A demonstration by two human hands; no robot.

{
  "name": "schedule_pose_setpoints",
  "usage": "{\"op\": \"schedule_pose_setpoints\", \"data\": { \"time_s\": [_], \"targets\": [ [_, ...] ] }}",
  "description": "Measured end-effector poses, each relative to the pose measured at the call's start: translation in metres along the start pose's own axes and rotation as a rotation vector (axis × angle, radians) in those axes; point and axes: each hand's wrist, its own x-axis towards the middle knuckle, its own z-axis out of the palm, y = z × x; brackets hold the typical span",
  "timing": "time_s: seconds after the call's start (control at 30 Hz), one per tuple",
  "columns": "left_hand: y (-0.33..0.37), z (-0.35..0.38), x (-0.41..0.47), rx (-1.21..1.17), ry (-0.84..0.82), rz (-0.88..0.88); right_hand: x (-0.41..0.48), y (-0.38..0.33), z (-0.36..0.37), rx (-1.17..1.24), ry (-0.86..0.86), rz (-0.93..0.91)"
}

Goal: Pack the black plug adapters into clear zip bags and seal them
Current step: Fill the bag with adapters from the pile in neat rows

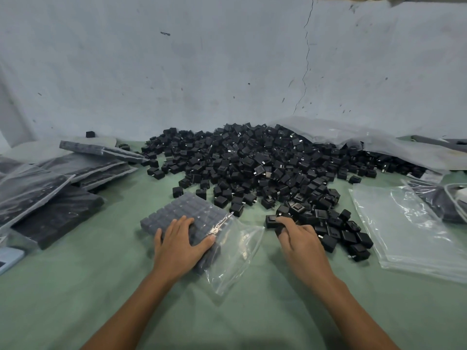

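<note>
A big heap of black plug adapters (252, 160) covers the middle of the green table. In front of it lies a clear zip bag (192, 215) filled with neat rows of adapters, its open mouth (237, 253) spread to the right. My left hand (179, 245) rests flat on the near end of this bag, fingers spread. My right hand (300, 238) reaches into the near edge of the heap and curls its fingers around a black adapter (271, 221).
Several filled bags (63, 188) are stacked at the left. A stack of empty clear bags (404, 223) lies at the right, and a large crumpled plastic sheet (353, 140) lies behind the heap. A white device (7, 260) sits at the left edge. A wall rises behind.
</note>
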Motion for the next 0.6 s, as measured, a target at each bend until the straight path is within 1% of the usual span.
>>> {"op": "schedule_pose_setpoints", "data": {
  "time_s": [0.1, 0.23, 0.33, 0.4, 0.47, 0.53, 0.6],
  "targets": [
    [0.001, 0.000, 0.000, 0.003, -0.005, -0.001, -0.005, -0.008, -0.006, 0.260, -0.067, 0.137],
    [0.001, -0.001, 0.000, -0.001, -0.003, -0.001, -0.019, -0.024, 0.000, 0.678, -0.312, 0.342],
    [0.002, -0.001, 0.000, -0.007, -0.006, -0.003, -0.023, -0.040, 0.011, 0.945, -0.422, 0.472],
    [0.002, -0.001, 0.000, -0.007, -0.007, 0.002, -0.022, -0.048, 0.017, 1.019, -0.459, 0.518],
    [0.002, -0.001, -0.001, -0.003, -0.007, 0.006, -0.020, -0.055, 0.021, 1.029, -0.474, 0.500],
    [0.001, -0.001, -0.001, 0.002, -0.005, 0.006, -0.019, -0.061, 0.026, 1.062, -0.464, 0.489],
    [0.000, -0.001, 0.000, 0.006, -0.005, 0.006, -0.016, -0.066, 0.030, 1.157, -0.423, 0.547]
  ]
}}
